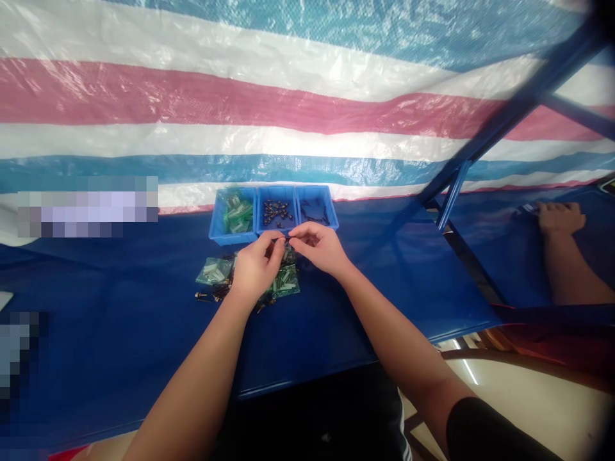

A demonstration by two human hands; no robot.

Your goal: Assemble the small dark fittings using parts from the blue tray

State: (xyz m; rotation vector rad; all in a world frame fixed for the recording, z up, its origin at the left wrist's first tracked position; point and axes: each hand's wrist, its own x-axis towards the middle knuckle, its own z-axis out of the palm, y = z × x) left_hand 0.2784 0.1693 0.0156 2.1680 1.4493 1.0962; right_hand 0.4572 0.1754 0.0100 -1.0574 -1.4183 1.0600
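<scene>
My left hand [257,266] and my right hand [319,246] meet fingertip to fingertip above a pile of small parts. Both are pinched closed around something tiny and dark, too small to name. Beneath them lie a small bag of white pieces [214,271], a greenish bag of pale strips [287,280] and loose dark and brass-coloured parts, one screw-like piece [202,296] at the left. Just beyond stand three joined blue bins. Bagged pieces fill the left bin [234,240], small round-headed dark parts lie in the middle bin [275,188], and thin dark pieces are in the right bin [333,218].
A blue cover [144,320] spreads over the table. Behind it hangs a striped plastic sheet [288,109]. A blue metal frame [504,115] rises at the right, with another person's hand [562,219] past it. Blurred blocks hide items at the left.
</scene>
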